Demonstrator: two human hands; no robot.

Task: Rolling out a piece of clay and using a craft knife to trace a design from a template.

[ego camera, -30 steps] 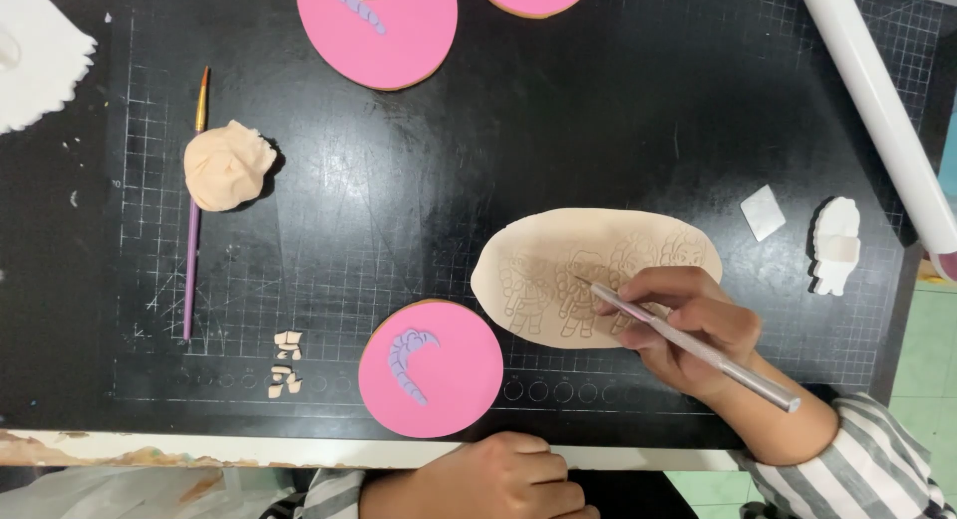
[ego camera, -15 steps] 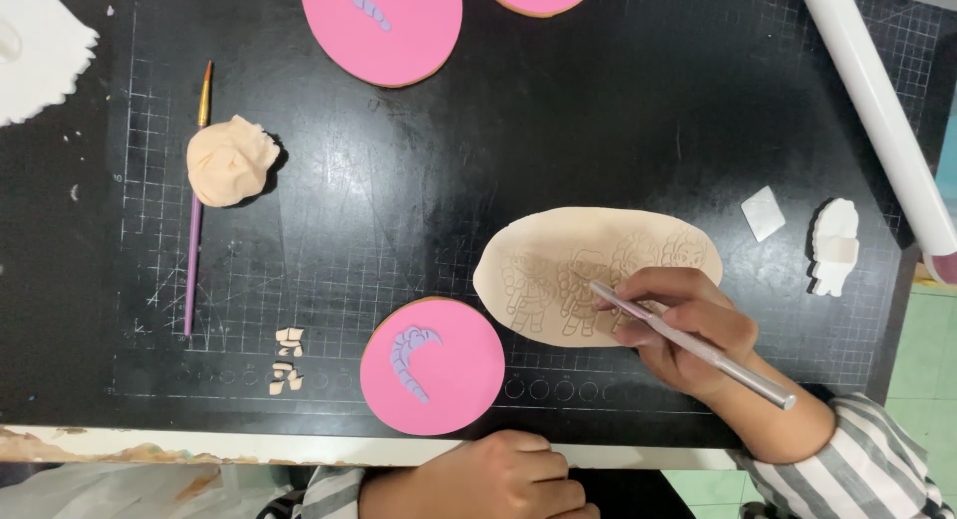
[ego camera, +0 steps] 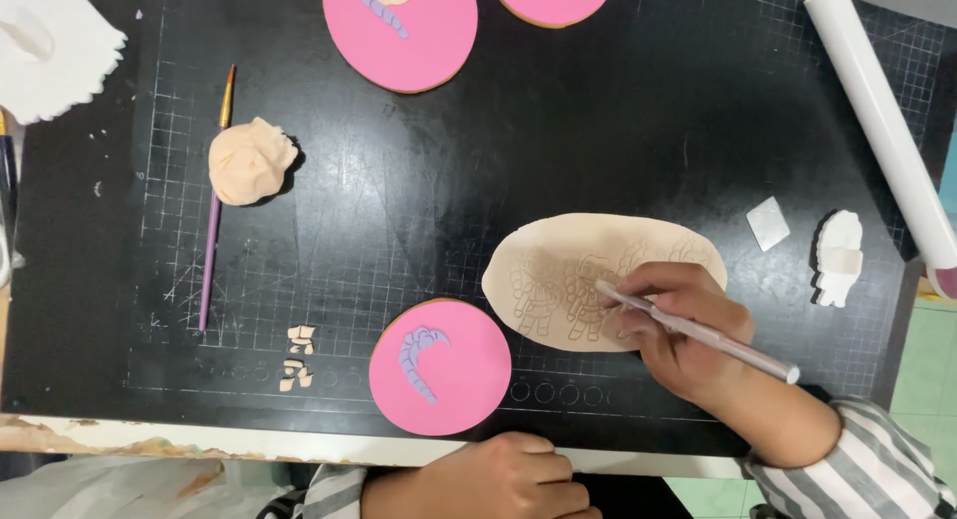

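Observation:
My right hand (ego camera: 688, 330) grips a slim silver craft knife (ego camera: 698, 332), its tip resting on a flat oval sheet of beige clay (ego camera: 558, 265) stamped with small figures. My left hand (ego camera: 508, 474) is a closed fist at the table's near edge, holding nothing I can see, just below a round pink disc (ego camera: 444, 369) bearing a curved lilac clay piece. The sheet and disc lie on a black gridded cutting mat (ego camera: 419, 220).
A ball of beige clay (ego camera: 249, 160) and a purple paintbrush (ego camera: 213, 220) lie at the left, small clay cut-outs (ego camera: 297, 357) near the front. Two more pink discs (ego camera: 399, 25) sit at the far edge. A white roller (ego camera: 882, 120), white square (ego camera: 768, 223) and white mould (ego camera: 839, 257) are at right.
The knife tip has shifted slightly across the beige sheet. My left hand has stayed where it was.

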